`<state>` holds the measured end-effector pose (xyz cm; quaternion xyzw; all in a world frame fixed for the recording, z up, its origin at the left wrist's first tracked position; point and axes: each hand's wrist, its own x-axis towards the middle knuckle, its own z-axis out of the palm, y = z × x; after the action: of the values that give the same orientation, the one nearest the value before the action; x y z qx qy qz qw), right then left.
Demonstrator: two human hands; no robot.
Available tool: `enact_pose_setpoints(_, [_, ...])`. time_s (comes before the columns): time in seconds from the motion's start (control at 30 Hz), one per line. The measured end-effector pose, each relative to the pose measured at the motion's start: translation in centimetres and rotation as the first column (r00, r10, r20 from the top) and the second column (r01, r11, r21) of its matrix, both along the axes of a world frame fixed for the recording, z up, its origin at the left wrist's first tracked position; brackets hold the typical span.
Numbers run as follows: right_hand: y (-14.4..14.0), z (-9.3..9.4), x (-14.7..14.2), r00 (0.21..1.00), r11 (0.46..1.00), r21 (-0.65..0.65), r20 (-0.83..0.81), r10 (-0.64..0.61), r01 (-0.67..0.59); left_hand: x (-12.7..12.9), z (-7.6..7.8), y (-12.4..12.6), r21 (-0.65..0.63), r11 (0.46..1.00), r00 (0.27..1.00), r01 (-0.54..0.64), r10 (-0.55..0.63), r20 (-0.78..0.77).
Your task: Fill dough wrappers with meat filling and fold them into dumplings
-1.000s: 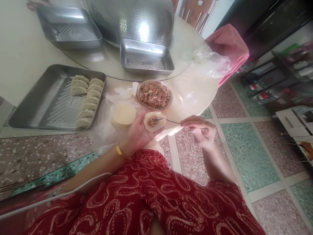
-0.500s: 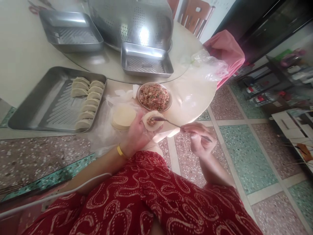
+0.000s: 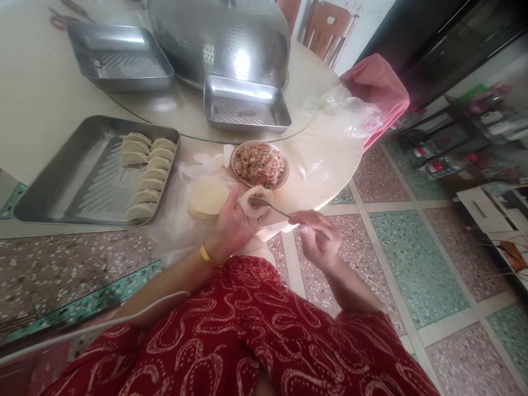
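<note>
My left hand (image 3: 236,226) cradles a round dumpling wrapper (image 3: 246,207) in its fingers, just off the table's near edge. Some meat filling (image 3: 259,196) lies in the middle of the wrapper. A metal spoon (image 3: 277,211) is pinched in my right hand (image 3: 317,236), its bowl resting on that filling. Right behind the wrapper stands a bowl (image 3: 287,177) heaped with minced meat (image 3: 259,164). A stack of wrappers (image 3: 208,199) sits on plastic beside my left hand. Folded dumplings (image 3: 150,183) line the right side of a large metal tray (image 3: 58,181).
Two smaller metal trays, one at the back left (image 3: 119,82) and one in the middle (image 3: 247,124), stand behind. A large perforated metal colander (image 3: 223,44) is beyond them. A clear plastic bag (image 3: 350,113) lies at the right by a pink cloth (image 3: 379,88).
My right hand has moved left and slightly down with the spoon, whose bowl has shifted left over the filling. My left hand holds the wrapper in nearly the same place.
</note>
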<state>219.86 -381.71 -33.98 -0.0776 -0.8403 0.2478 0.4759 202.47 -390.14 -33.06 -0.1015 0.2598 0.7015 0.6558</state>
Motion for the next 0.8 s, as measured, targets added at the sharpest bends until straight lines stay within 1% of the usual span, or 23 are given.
enact_pose_setpoints(0.07, [0.0,0.1,0.3,1.0,1.0,0.002,-0.022,-0.01,0.01,-0.1,0.0,0.1,-0.016,1.0,1.0,-0.008,0.008,0.012])
enact_pose_setpoints(0.13, [0.1,0.0,0.7,0.998,0.998,0.031,-0.046,-0.053,0.054,-0.1,0.1,0.2,-0.023,1.0,1.0,-0.014,0.015,0.015])
enact_pose_setpoints(0.23, [0.0,-0.5,0.8,0.989,0.984,0.109,-0.038,-0.141,0.144,0.0,0.3,0.3,-0.043,0.998,0.998,-0.054,0.055,0.02])
enact_pose_setpoints(0.3, [-0.2,-0.9,0.5,0.985,0.973,0.153,-0.025,-0.17,0.172,0.1,0.3,0.3,-0.061,0.995,0.997,-0.072,0.074,0.019])
enact_pose_setpoints(0.37, [-0.4,-1.2,0.2,0.985,0.968,0.183,-0.023,-0.172,0.174,0.1,0.1,0.3,-0.058,0.996,0.998,-0.066,0.067,0.018])
enact_pose_setpoints(0.43, [-0.3,-1.3,0.1,0.986,0.97,0.181,-0.036,-0.16,0.164,0.1,0.0,0.3,-0.051,0.997,0.998,-0.055,0.056,0.018])
enact_pose_setpoints(0.53, [-0.1,-1.1,0.2,0.987,0.979,0.132,-0.049,-0.151,0.156,0.0,-0.2,0.4,-0.049,0.997,0.998,-0.065,0.065,0.007])
enact_pose_setpoints(0.6, [0.0,-1.0,0.3,0.987,0.981,0.11,-0.048,-0.155,0.16,-0.1,-0.3,0.4,-0.041,0.998,0.999,-0.051,0.051,0.003])
enact_pose_setpoints(0.73, [-0.1,-1.2,0.0,0.99,0.977,0.156,-0.037,-0.139,0.143,0.0,-0.3,0.5,-0.04,0.999,1.0,-0.021,0.022,0.014])
enact_pose_setpoints(0.8, [0.0,-1.4,0.1,0.989,0.978,0.15,-0.04,-0.139,0.144,0.1,-0.4,0.5,-0.043,0.999,1.0,-0.018,0.019,0.015])
